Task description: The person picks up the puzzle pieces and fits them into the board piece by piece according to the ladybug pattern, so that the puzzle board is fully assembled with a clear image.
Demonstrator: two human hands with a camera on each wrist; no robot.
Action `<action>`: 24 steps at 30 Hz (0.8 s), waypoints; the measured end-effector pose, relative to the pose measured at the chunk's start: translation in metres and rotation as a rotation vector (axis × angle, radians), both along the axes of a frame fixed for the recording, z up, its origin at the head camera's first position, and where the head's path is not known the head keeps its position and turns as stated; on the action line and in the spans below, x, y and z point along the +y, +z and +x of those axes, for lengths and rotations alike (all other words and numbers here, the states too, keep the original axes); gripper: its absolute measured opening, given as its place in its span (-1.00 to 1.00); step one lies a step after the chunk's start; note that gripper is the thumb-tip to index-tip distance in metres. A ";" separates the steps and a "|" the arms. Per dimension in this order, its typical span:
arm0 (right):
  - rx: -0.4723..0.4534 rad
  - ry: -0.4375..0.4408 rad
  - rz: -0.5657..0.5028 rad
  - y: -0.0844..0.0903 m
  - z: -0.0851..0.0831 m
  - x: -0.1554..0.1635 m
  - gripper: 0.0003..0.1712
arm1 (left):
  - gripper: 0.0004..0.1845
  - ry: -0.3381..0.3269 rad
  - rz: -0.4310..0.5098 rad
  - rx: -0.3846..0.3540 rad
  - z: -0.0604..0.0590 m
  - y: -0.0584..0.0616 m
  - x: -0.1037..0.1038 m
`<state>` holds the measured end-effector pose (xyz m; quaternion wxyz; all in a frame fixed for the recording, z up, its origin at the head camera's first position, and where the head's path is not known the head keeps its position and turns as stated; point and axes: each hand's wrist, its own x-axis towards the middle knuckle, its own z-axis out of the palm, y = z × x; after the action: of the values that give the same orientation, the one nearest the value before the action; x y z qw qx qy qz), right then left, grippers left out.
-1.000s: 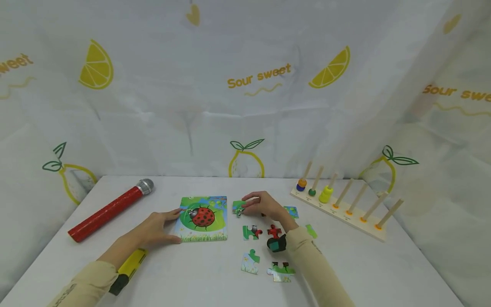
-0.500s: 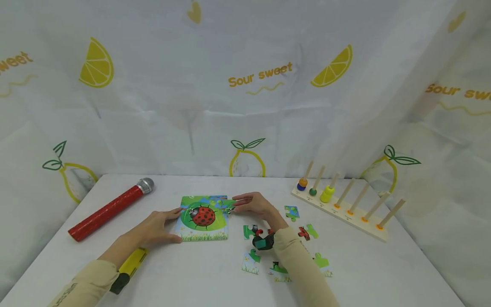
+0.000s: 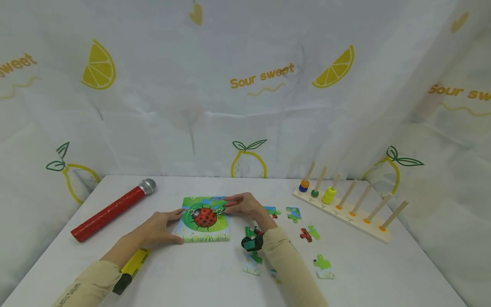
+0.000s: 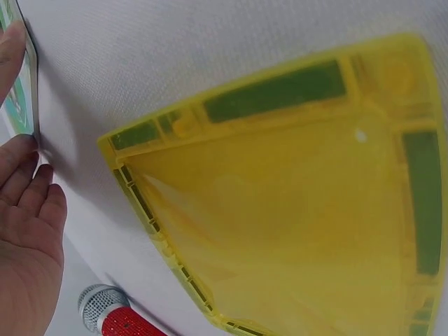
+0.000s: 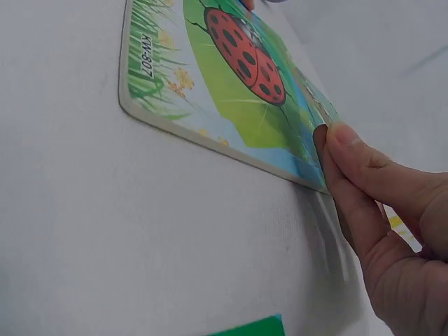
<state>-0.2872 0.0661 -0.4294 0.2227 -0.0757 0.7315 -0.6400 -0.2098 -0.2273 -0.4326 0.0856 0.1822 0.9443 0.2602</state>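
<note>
A square ladybug puzzle board [image 3: 203,233] lies flat on the table. My left hand [image 3: 156,228] rests at its left side, index finger and thumb spread apart and touching the edge. With thumb and index finger, my right hand [image 3: 248,205] pinches a jigsaw piece [image 5: 315,101] over the board's far right corner. Most of that piece is hidden in the head view. Several other jigsaw pieces lie to the right, including a green grass piece [image 3: 323,262], a red-and-green piece [image 3: 305,234] and a blue-green piece [image 3: 293,212]. My right forearm partly covers others.
A red microphone [image 3: 115,213] with a silver head lies at the far left. On the back right stands a wooden peg board [image 3: 341,216] with coloured beads on some pegs. Something flat and yellow [image 4: 280,203] shows beneath my left wrist. A lemon-print cloth [image 3: 172,140] hangs behind the table.
My right hand has moved left with the jigsaw piece, from beside the puzzle board to above its far right corner. My left hand stays at the board's left edge.
</note>
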 end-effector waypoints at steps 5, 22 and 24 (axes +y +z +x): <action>0.008 -0.021 0.008 0.000 0.001 -0.012 -0.56 | -0.02 -0.006 -0.004 0.004 0.000 0.000 0.000; 0.184 -0.006 0.080 -0.004 0.007 -0.054 -0.58 | -0.02 0.004 -0.024 0.009 -0.003 0.000 0.000; 0.214 -0.007 0.120 -0.004 0.007 -0.058 -0.59 | -0.03 0.002 -0.019 0.009 -0.003 0.000 0.000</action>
<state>-0.2797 0.0083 -0.4334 0.1454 -0.1276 0.7881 -0.5843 -0.2123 -0.2277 -0.4326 0.0827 0.1817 0.9474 0.2503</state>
